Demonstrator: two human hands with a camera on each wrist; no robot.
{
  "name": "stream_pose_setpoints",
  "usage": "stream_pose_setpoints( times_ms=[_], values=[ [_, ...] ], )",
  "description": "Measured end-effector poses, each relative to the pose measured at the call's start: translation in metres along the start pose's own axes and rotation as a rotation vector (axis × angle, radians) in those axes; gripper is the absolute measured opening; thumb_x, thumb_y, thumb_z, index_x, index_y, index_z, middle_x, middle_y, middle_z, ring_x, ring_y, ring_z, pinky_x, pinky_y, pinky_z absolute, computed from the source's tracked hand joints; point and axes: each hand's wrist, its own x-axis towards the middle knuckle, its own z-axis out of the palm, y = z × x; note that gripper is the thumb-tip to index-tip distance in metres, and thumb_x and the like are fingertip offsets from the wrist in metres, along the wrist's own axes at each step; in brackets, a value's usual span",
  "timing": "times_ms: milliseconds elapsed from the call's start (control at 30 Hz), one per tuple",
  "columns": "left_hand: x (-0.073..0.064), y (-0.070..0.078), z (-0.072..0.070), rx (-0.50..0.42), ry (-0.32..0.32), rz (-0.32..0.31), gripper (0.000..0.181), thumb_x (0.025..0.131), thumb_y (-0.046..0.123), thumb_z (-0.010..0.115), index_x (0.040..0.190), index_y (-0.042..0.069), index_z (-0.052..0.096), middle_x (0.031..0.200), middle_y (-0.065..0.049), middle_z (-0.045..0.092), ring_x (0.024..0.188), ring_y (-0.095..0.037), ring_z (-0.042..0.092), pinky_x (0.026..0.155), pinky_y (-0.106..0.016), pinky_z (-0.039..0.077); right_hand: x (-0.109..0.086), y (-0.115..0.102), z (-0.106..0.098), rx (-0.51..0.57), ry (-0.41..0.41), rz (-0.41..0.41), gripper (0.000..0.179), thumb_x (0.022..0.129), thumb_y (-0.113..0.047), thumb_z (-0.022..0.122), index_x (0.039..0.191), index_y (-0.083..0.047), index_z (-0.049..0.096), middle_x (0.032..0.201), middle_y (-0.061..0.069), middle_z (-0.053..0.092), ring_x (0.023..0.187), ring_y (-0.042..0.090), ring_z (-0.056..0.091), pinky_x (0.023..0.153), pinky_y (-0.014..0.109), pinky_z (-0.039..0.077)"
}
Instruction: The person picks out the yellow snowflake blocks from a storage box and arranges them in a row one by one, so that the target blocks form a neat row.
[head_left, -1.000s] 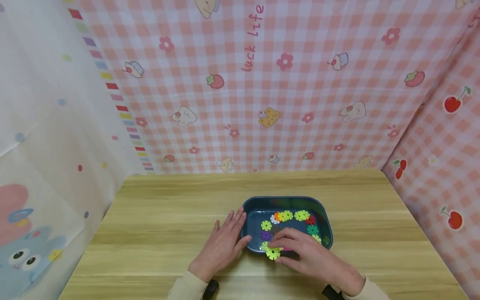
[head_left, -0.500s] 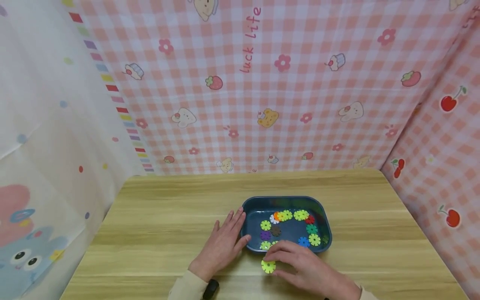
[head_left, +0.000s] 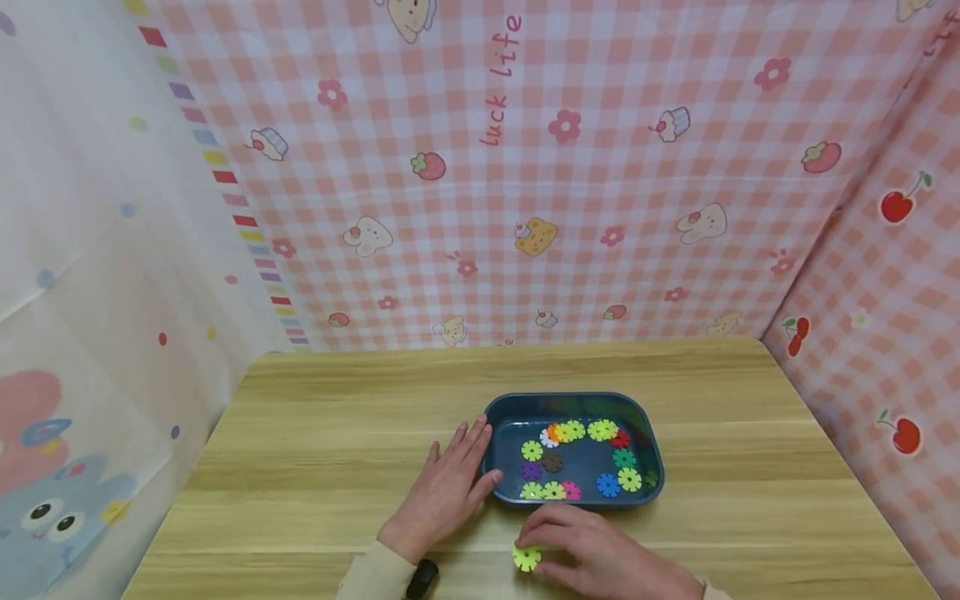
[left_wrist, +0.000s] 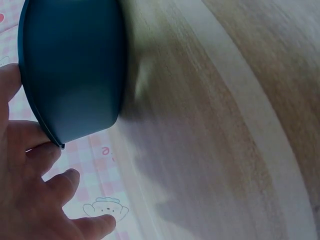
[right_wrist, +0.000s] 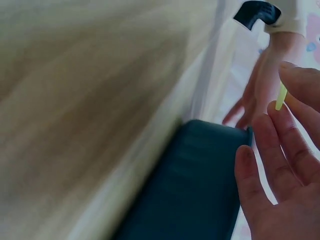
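My right hand pinches a yellow-green notched plastic disc between thumb and fingers, in front of the bin. In the right wrist view the disc shows edge-on at the fingertips. My left hand rests with fingers extended against the left side of the dark blue bin; in the left wrist view its fingers touch the bin's rim. Inside the bin lie several similar discs, among them a blue disc, a purple disc, a brown disc and a pink disc.
The bin stands on a wood-grain table. A pink checked cloth hangs behind, and more printed cloth covers the right side. A white cloth hangs at the left.
My right hand has drawn the yellow-green disc out over the bin's front rim and down toward the table's near side. The left hand and the bin have stayed in place.
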Motion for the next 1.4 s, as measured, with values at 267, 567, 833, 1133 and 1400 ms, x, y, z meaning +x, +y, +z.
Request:
stream_pose_setpoints(
  times_ms=[267,567,833,1133,1400],
  values=[
    [0.002,-0.001,0.0,-0.009,0.007,0.002,0.067,0.111,0.047,0.042,0.163,0.008,0.032,0.172,-0.006,0.02,0.156,-0.033,0.023,0.118,-0.067,0.026,0.005,0.005,0.006,-0.07,-0.027,-0.047,0.029,0.105,-0.029,0.064,0.133,-0.024,0.069,0.129,-0.015,0.062,0.114,0.004,0.058,0.1,0.029,0.053],
    [0.003,-0.003,0.0,-0.029,0.018,0.008,0.066,0.111,0.046,0.043,0.163,0.007,0.032,0.172,-0.007,0.02,0.156,-0.033,0.024,0.118,-0.067,0.027,0.011,0.014,0.011,-0.032,-0.102,-0.039,0.028,0.107,-0.034,0.059,0.131,-0.024,0.069,0.128,-0.014,0.063,0.111,0.001,0.058,0.097,0.026,0.053],
    [0.002,-0.001,0.001,-0.039,0.006,-0.002,0.066,0.111,0.046,0.043,0.163,0.007,0.031,0.172,-0.006,0.019,0.156,-0.033,0.022,0.118,-0.068,0.026,0.016,0.017,0.015,0.02,-0.19,0.044,0.029,0.105,-0.035,0.062,0.131,-0.024,0.069,0.126,-0.015,0.063,0.107,-0.002,0.056,0.094,0.024,0.053],
    [0.001,-0.001,0.003,-0.029,-0.005,-0.012,0.067,0.11,0.047,0.043,0.163,0.008,0.031,0.172,-0.006,0.019,0.157,-0.032,0.022,0.118,-0.068,0.026,0.021,0.023,0.019,0.037,-0.237,0.054,0.025,0.103,-0.028,0.066,0.128,-0.024,0.07,0.12,-0.019,0.066,0.101,-0.004,0.056,0.091,0.022,0.052],
    [0.002,-0.001,0.004,-0.038,-0.011,-0.009,0.066,0.111,0.046,0.043,0.163,0.008,0.031,0.172,-0.005,0.02,0.157,-0.032,0.022,0.117,-0.069,0.027,0.021,0.028,0.023,0.004,-0.235,-0.006,0.026,0.103,-0.026,0.068,0.129,-0.023,0.071,0.12,-0.018,0.068,0.104,-0.004,0.056,0.093,0.022,0.051]
  ],
)
